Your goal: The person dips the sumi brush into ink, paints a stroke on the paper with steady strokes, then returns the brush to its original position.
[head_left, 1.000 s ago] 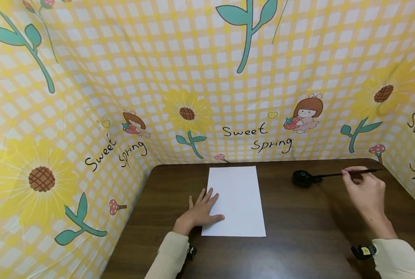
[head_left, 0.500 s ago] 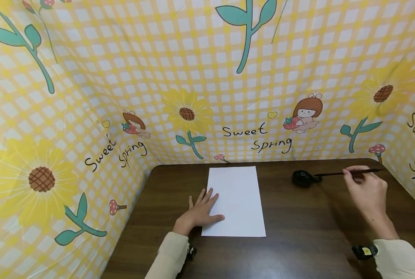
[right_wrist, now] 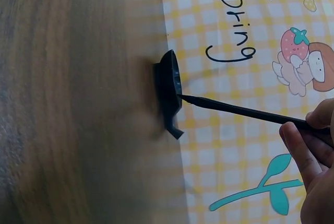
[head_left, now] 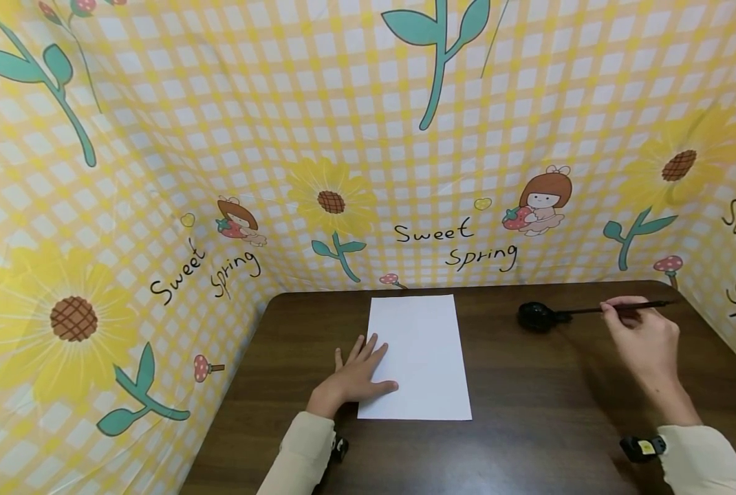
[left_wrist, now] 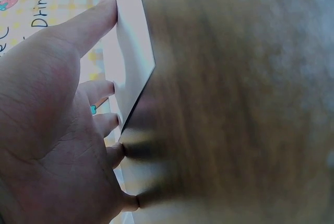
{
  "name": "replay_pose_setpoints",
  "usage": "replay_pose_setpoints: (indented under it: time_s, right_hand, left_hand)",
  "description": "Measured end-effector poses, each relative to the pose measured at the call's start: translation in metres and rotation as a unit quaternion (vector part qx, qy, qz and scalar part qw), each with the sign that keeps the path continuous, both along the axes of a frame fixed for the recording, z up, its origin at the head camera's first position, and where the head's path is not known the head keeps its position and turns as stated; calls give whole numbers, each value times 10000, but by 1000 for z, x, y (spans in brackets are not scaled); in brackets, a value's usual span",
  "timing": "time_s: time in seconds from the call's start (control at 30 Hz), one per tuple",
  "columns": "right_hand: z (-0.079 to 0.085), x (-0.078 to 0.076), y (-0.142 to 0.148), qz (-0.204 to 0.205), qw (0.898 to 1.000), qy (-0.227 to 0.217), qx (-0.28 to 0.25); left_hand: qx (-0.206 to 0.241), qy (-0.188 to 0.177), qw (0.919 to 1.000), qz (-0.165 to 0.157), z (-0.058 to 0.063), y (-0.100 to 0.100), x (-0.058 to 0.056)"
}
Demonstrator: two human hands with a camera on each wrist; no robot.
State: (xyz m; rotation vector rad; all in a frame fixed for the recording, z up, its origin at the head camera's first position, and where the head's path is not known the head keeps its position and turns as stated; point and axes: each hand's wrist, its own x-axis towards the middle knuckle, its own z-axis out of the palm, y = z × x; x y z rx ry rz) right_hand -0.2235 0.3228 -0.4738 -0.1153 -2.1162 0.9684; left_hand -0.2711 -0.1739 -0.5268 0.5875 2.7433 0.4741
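A sheet of white paper (head_left: 424, 357) lies on the brown table, its long side running away from me. My left hand (head_left: 354, 375) rests with spread fingers on its left edge; in the left wrist view, the thumb (left_wrist: 96, 23) reaches over the sheet and the little fingertip is off it. To the right, my right hand (head_left: 649, 347) pinches a dark writing brush (right_wrist: 240, 110) between thumb and fingers, held nearly level. The brush's pointed tip is at the rim of a small black ink dish (right_wrist: 168, 85) with a short spout-like end. The dish's inside is mostly hidden.
A yellow checked cloth (head_left: 430, 172) with flowers and lettering stands as a wall behind and at both sides of the table (head_left: 498, 447). The ink dish sits close to the back edge. Dark wrist cameras (head_left: 643, 448) are strapped at both cuffs.
My right hand has shifted slightly right, then back left, with the brush, whose tip stays by the dish. The left hand, paper and dish have not moved.
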Motion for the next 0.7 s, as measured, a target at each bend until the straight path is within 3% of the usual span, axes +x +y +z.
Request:
replay_pose_setpoints:
  time_s: [0.4, 0.7]
  right_hand:
    - [-12, 0, 5, -107, 9990, 0, -423]
    - [-12, 2, 6, -64, 9989, 142, -447]
  left_hand:
    - [117, -35, 9999, -3, 1, -1, -1]
    - [448, 2, 9990, 10, -20, -6, -9]
